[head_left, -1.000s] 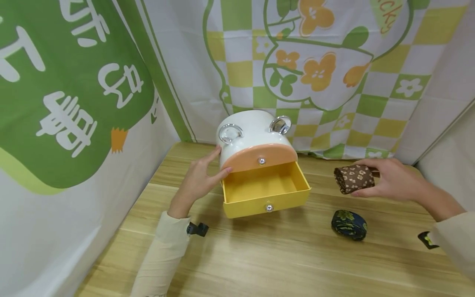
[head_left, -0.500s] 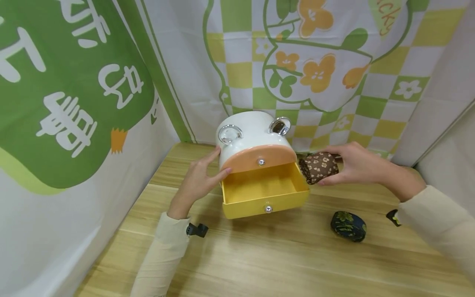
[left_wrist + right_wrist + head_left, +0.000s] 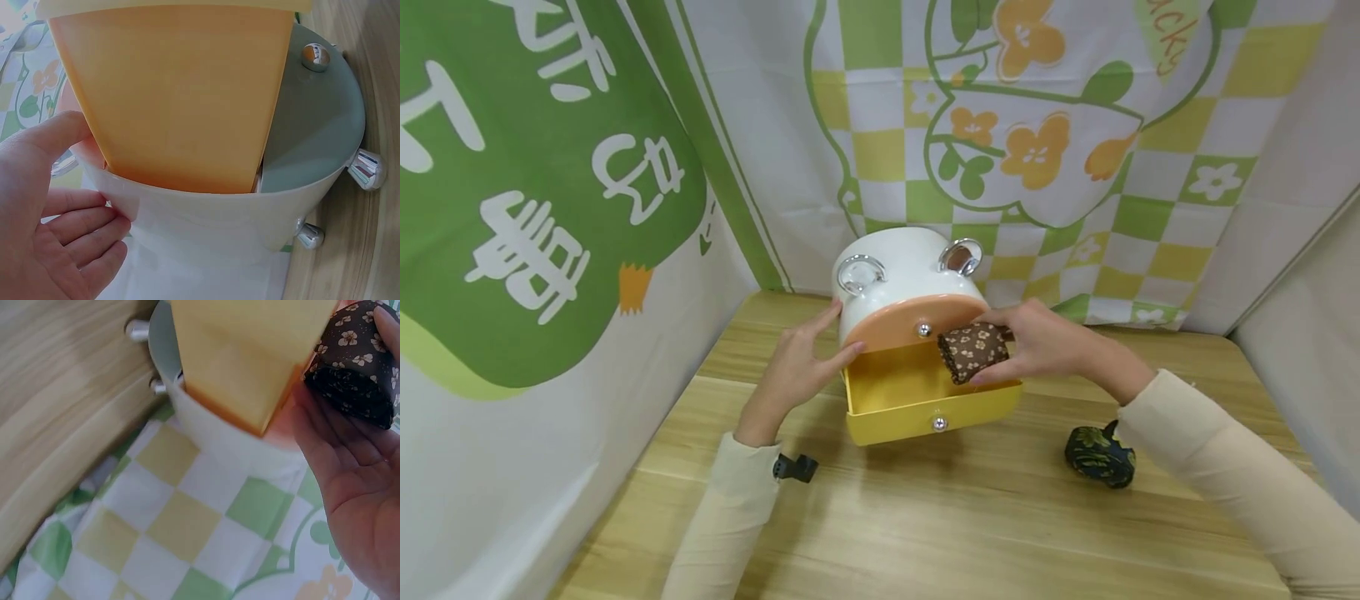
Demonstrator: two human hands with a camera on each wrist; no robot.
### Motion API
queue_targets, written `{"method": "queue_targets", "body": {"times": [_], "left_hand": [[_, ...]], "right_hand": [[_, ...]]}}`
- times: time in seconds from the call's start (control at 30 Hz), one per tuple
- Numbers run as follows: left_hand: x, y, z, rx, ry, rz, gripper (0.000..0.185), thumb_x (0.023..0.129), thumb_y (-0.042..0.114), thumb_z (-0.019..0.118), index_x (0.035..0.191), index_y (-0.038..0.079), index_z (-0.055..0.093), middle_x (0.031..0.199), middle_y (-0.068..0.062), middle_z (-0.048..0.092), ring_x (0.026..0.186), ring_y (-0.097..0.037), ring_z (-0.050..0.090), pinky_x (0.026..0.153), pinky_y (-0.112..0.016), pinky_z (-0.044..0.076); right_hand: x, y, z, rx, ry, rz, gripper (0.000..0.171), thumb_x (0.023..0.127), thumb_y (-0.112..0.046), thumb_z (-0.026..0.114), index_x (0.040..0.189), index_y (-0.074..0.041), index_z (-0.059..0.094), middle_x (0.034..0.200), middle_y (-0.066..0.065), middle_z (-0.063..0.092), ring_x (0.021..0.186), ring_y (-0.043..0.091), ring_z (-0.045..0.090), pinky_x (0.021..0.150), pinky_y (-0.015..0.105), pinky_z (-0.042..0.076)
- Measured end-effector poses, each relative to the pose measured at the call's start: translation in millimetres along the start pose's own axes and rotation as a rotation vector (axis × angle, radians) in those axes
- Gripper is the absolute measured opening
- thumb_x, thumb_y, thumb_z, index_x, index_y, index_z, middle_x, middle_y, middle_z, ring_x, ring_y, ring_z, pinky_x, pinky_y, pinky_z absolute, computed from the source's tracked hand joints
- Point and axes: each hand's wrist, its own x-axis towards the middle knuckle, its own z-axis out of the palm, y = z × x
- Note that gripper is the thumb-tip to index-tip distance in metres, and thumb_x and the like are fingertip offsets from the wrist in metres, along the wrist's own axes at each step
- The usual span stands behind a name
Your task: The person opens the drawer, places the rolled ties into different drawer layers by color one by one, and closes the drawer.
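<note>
A small white drawer cabinet (image 3: 891,258) with silver ring ears stands on the wooden table. Its lower yellow drawer (image 3: 898,428) is pulled out below an orange upper front (image 3: 917,321). My left hand (image 3: 793,367) holds the cabinet's left side, thumb at the front edge and fingers along the side wall. Between thumb and fingers, my right hand (image 3: 1037,342) grips a rolled-up brown floral cloth (image 3: 973,350) above the right part of the open drawer. In the right wrist view the cloth roll (image 3: 356,365) shows its dark end.
A dark blue roll of cloth with yellow-green leaves (image 3: 1097,457) lies on the table (image 3: 970,533) to the right, close to the right sleeve. A printed, checkered curtain (image 3: 1060,275) hangs right behind the cabinet, and a green-and-white one (image 3: 550,208) hangs to the left.
My right hand has carried the brown floral cloth left, from the table's right side to over the yellow drawer. The left hand has stayed on the cabinet.
</note>
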Motion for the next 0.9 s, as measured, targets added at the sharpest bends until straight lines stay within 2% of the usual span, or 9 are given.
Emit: {"method": "queue_targets", "body": {"times": [0.17, 0.27, 0.33, 0.43, 0.57, 0.73, 0.9], "left_hand": [[-0.7, 0.6, 0.2, 0.009, -0.012, -0.011, 0.081, 0.098, 0.048, 0.075, 0.159, 0.004, 0.045, 0.163, -0.014, 0.046, 0.151, -0.036, 0.047, 0.125, -0.052, 0.041], [-1.2, 0.8, 0.6, 0.006, -0.008, -0.012, 0.082, 0.097, 0.048, 0.075, 0.159, 0.004, 0.045, 0.163, -0.013, 0.046, 0.15, -0.036, 0.047, 0.125, -0.052, 0.042], [-1.3, 0.2, 0.9, 0.001, 0.0, -0.006, 0.082, 0.097, 0.048, 0.075, 0.159, 0.004, 0.045, 0.163, -0.014, 0.047, 0.15, -0.036, 0.048, 0.124, -0.052, 0.042], [-1.4, -0.6, 1.2, -0.002, 0.014, 0.003, 0.082, 0.097, 0.048, 0.076, 0.159, 0.004, 0.045, 0.162, -0.015, 0.048, 0.149, -0.036, 0.048, 0.124, -0.053, 0.043], [-1.3, -0.9, 1.6, 0.003, 0.026, 0.013, 0.081, 0.096, 0.047, 0.077, 0.158, 0.004, 0.046, 0.16, -0.017, 0.049, 0.148, -0.037, 0.049, 0.123, -0.053, 0.044], [-0.8, -0.4, 1.7, 0.005, 0.025, 0.013, 0.08, 0.097, 0.046, 0.077, 0.158, 0.004, 0.047, 0.16, -0.017, 0.05, 0.148, -0.037, 0.05, 0.123, -0.053, 0.044], [-0.4, -0.5, 1.3, 0.007, 0.021, 0.012, 0.081, 0.097, 0.047, 0.076, 0.158, 0.004, 0.046, 0.161, -0.016, 0.049, 0.149, -0.037, 0.049, 0.124, -0.053, 0.043]], "right_hand": [[6, -3, 15, -0.026, -0.001, 0.032, 0.065, 0.078, -0.058, 0.089, 0.126, -0.016, 0.074, 0.09, -0.012, 0.074, 0.074, 0.002, 0.065, 0.072, 0.027, 0.055], [10, -3, 22, -0.031, 0.006, 0.02, 0.064, 0.079, -0.059, 0.088, 0.123, -0.015, 0.075, 0.09, -0.01, 0.074, 0.075, 0.002, 0.065, 0.073, 0.027, 0.054], [13, -3, 25, -0.021, 0.008, 0.012, 0.062, 0.08, -0.058, 0.088, 0.121, -0.015, 0.075, 0.091, -0.009, 0.075, 0.075, 0.003, 0.065, 0.068, 0.025, 0.055], [17, -3, 30, -0.02, 0.012, -0.003, 0.058, 0.079, -0.058, 0.089, 0.119, -0.017, 0.076, 0.094, -0.009, 0.074, 0.077, 0.003, 0.064, 0.071, 0.026, 0.055], [24, -4, 37, 0.003, 0.014, -0.045, 0.049, 0.079, -0.052, 0.091, 0.114, -0.02, 0.078, 0.098, -0.012, 0.075, 0.085, 0.005, 0.065, 0.078, 0.028, 0.056], [31, -4, 46, 0.005, 0.021, -0.09, 0.045, 0.079, -0.044, 0.093, 0.11, -0.016, 0.079, 0.103, -0.008, 0.074, 0.094, 0.008, 0.063, 0.087, 0.031, 0.057], [37, -2, 53, -0.047, 0.011, -0.09, 0.037, 0.079, -0.046, 0.092, 0.096, -0.016, 0.078, 0.086, -0.01, 0.073, 0.077, 0.002, 0.06, 0.074, 0.025, 0.053]]}}
